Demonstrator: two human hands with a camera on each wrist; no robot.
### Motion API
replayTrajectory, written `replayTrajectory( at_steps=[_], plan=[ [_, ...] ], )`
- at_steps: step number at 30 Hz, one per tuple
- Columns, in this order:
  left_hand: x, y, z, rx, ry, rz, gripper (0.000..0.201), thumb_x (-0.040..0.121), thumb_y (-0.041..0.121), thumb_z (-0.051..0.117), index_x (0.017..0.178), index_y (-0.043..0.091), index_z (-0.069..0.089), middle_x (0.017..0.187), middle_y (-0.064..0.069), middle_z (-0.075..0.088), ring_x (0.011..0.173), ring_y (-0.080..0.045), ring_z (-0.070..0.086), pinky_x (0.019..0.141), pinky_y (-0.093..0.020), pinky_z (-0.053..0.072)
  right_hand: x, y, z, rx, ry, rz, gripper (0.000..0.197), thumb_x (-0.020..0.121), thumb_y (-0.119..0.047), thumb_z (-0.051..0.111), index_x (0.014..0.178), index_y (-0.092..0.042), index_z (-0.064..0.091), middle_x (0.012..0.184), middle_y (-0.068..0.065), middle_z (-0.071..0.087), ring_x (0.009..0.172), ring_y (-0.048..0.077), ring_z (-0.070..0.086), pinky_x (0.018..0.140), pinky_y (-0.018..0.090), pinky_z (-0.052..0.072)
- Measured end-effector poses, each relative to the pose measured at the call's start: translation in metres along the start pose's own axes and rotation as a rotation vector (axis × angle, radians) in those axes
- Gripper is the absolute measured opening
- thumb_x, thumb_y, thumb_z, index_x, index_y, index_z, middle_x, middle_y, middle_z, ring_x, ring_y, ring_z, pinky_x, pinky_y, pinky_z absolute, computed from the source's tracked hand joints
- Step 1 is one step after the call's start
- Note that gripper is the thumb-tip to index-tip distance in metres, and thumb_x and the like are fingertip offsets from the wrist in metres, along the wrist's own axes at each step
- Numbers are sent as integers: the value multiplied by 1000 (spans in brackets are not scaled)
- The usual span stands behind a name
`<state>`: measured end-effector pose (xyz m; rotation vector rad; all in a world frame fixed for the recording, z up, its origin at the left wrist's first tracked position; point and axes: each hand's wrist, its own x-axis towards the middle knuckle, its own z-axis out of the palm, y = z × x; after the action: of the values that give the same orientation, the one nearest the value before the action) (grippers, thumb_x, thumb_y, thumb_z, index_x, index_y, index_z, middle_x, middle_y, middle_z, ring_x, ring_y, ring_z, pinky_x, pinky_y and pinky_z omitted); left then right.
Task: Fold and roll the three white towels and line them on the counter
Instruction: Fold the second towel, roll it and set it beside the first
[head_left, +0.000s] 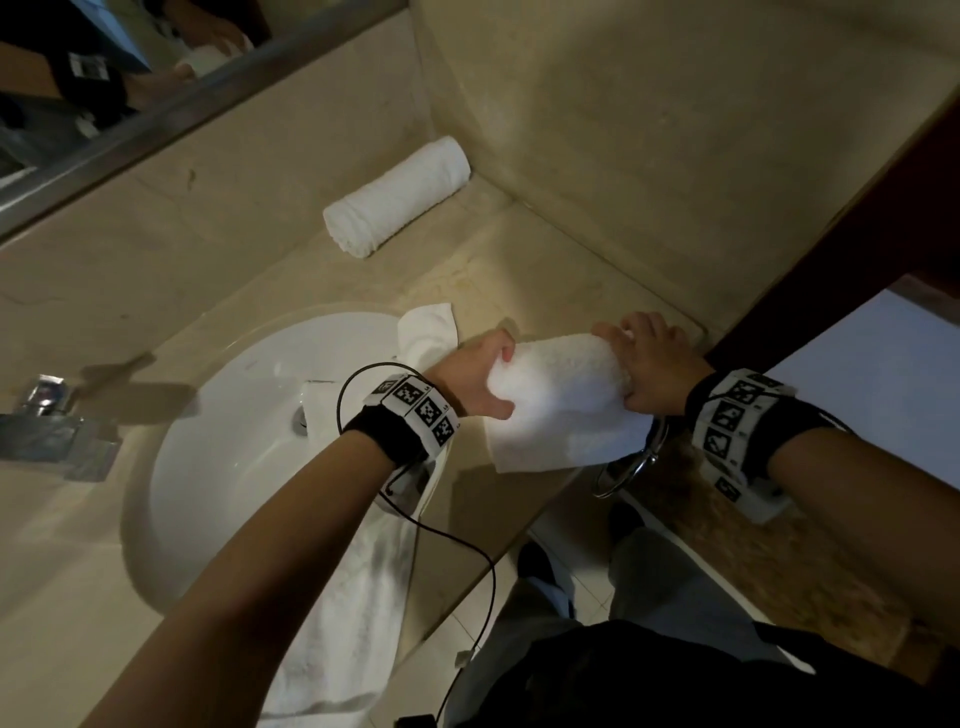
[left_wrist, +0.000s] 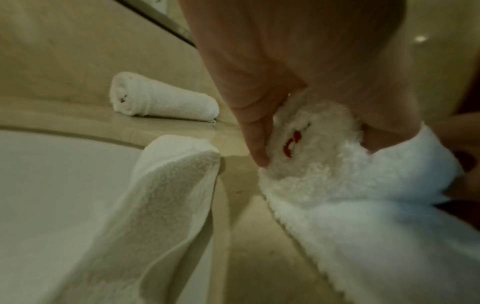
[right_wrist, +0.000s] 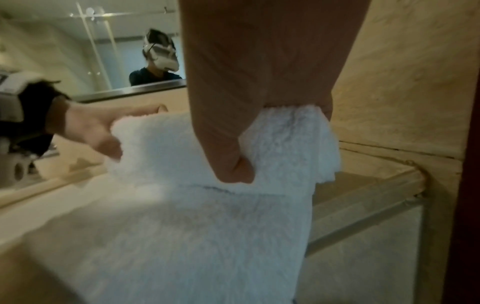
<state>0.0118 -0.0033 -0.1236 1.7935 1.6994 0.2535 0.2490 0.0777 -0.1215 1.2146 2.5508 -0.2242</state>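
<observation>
One rolled white towel (head_left: 397, 196) (left_wrist: 161, 97) lies on the beige counter (head_left: 524, 270) against the back wall. A second white towel (head_left: 563, 400) (left_wrist: 337, 185) (right_wrist: 207, 205) is partly rolled near the counter's front edge, its loose flat end toward me. My left hand (head_left: 485, 376) (left_wrist: 259, 102) grips the roll's left end, thumb in front. Its right end is held by my right hand (head_left: 649, 364) (right_wrist: 246, 123), fingers curled over the top. A third towel (head_left: 358, 597) (left_wrist: 155, 216) hangs unfolded over the sink rim, under my left forearm.
A white basin (head_left: 228, 441) is sunk in the counter on the left, with a chrome tap (head_left: 57, 421) beside it. A mirror (head_left: 104, 78) runs along the back wall. A side wall (head_left: 675, 156) and dark wooden frame (head_left: 857, 260) close the right. A metal ring (head_left: 634, 462) hangs below the counter edge.
</observation>
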Motion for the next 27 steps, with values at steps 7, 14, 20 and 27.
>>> replayTrajectory(
  at_steps=[7,14,20,27],
  plan=[
    [9,-6,-11,-200,122,-166,51,76,10,71,109,14,32,90,-2,43,73,-18,45,54,-20,34,21,10,-24,290,-63,5,89,74,-19,69,146,-19,17,140,13,32,129,32,29,100,40,34],
    [15,-26,-26,-373,152,-419,67,77,0,66,129,16,26,111,-11,42,74,-18,48,53,-17,43,46,1,-33,480,-79,110,84,77,-19,72,145,-17,23,139,20,29,125,35,39,97,37,39],
    [16,-24,-29,-327,98,-477,71,75,1,67,132,20,27,110,-10,42,92,-25,48,67,-29,43,57,-1,-25,729,-71,257,85,79,-12,69,146,-17,17,138,21,29,123,36,41,98,38,41],
    [19,-25,-14,-1245,301,-597,63,70,28,62,129,13,43,122,-14,52,99,-25,55,85,-37,47,65,2,-20,1621,166,542,25,89,-18,43,66,-22,50,70,-2,51,72,20,51,58,26,38]
  ],
)
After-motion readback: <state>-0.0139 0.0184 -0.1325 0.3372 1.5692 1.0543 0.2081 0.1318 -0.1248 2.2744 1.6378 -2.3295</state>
